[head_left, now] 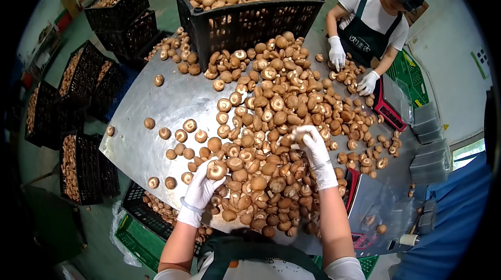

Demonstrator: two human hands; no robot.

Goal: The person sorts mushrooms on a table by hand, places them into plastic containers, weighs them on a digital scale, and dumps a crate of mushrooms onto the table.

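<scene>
A brown-capped shiitake mushroom [216,170] is in my left hand [200,192], its pale stem side facing up. That hand wears a white glove and is closed around the mushroom at the pile's left edge. Farther right, my gloved right hand [315,156] reaches over the heap with its fingers bent, closed on another mushroom [286,140]; the fingertips are slightly blurred. Around both hands spreads a large heap of shiitake mushrooms [269,183], some cap up and some stem up. Several loose ones lie on the metal table [135,97] to the left.
A black crate [250,24] full of mushrooms stands at the table's far side. Across on the right, a co-worker's gloved hands [368,82] handle mushrooms beside a red scale [389,105]. Clear plastic trays [429,165] are stacked at right. More filled crates [81,168] stand on the left floor.
</scene>
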